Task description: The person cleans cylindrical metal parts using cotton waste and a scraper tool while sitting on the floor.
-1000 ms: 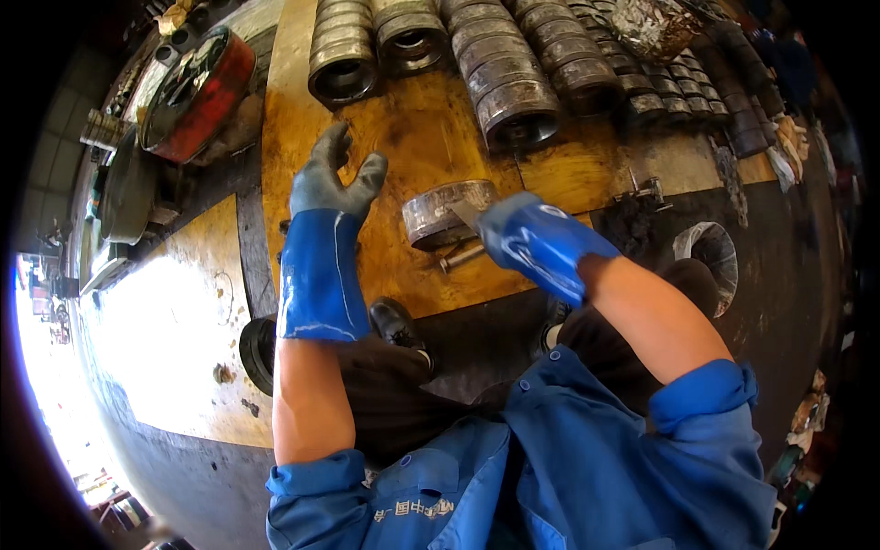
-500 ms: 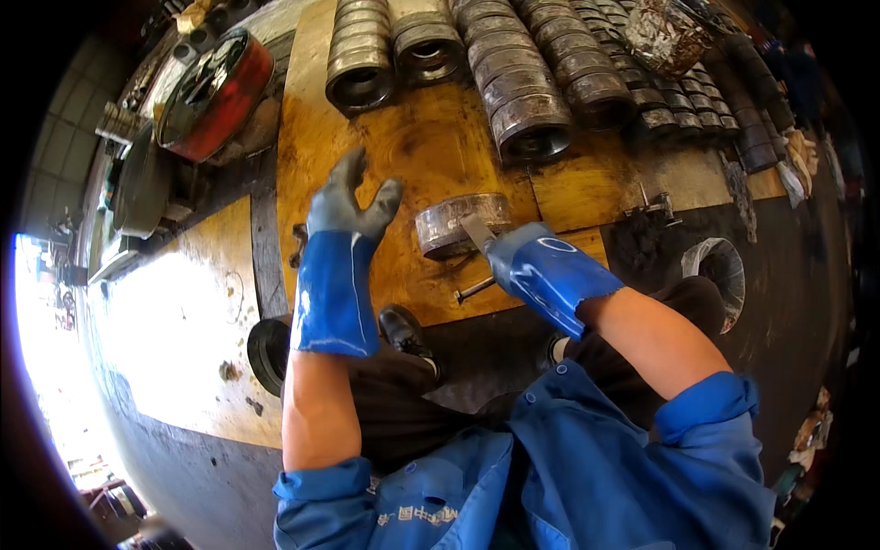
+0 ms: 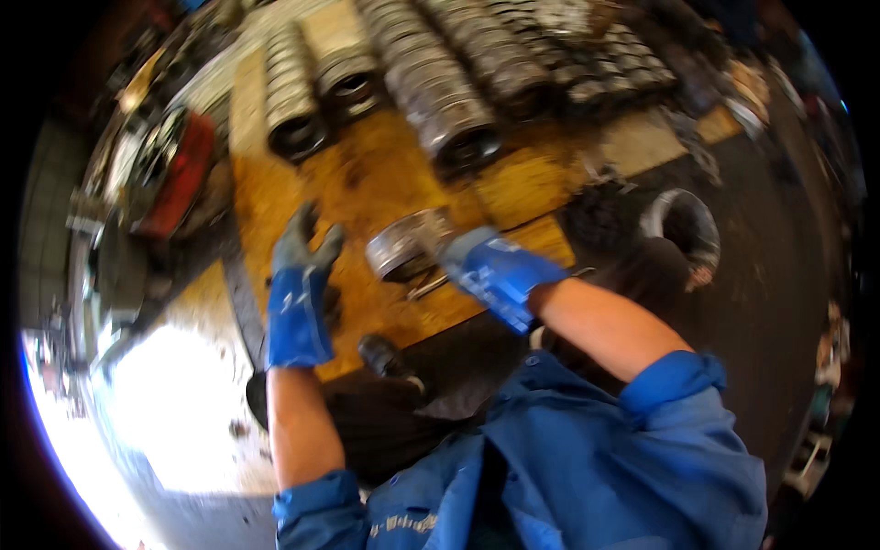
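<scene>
My left hand point(image 3: 301, 246), in a grey-and-blue rubber glove, is raised over the left part of the stained yellow board point(image 3: 357, 183), thumb and fingers apart and nothing between them. To its right a short, wide metal ring point(image 3: 392, 249) stands on the board. My right hand point(image 3: 474, 257), gloved alike, is closed at the ring's right side. Its fingers grip a flat metal strip point(image 3: 433, 242), which lies against the ring; motion blur hides the strip's exact shape. A small metal rod point(image 3: 427, 286) lies on the board just in front of the ring.
Rows of stacked metal rings point(image 3: 431, 92) line the board's far side. At the left stands a red round container point(image 3: 179, 174) with things in it. A pale lined bin point(image 3: 653, 220) stands on the dark floor to the right. My shoe point(image 3: 380, 356) is at the board's near edge.
The whole view has shifted and blurred, so the ring and board appear further left. My left hand stays open, and my right hand still grips the strip at the ring.
</scene>
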A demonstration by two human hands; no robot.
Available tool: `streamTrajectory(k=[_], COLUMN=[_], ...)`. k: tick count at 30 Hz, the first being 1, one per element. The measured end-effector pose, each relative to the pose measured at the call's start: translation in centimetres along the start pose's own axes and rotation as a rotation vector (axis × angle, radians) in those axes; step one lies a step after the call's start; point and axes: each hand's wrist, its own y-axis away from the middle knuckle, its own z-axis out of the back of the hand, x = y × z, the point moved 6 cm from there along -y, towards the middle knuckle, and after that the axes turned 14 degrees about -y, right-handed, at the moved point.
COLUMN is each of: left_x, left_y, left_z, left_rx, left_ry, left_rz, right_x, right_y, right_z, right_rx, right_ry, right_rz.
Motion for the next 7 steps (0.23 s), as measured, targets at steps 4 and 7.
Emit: streamTrajectory(k=[4,7], left_x=[1.5,3.4], left_y=[2.3,2.9], left_z=[-3.9,-5.6], left_rx=[0.165,0.226], left_ry=[-0.027,-0.027], left_rz=[0.05,0.064], right_x=[-2.1,-3.0], right_y=[2.5,2.5], right_z=[-2.2,-0.8], right_rx=[-0.163,-0.298], right_ry=[0.275,0.656], right_rz=[0.227,0.291])
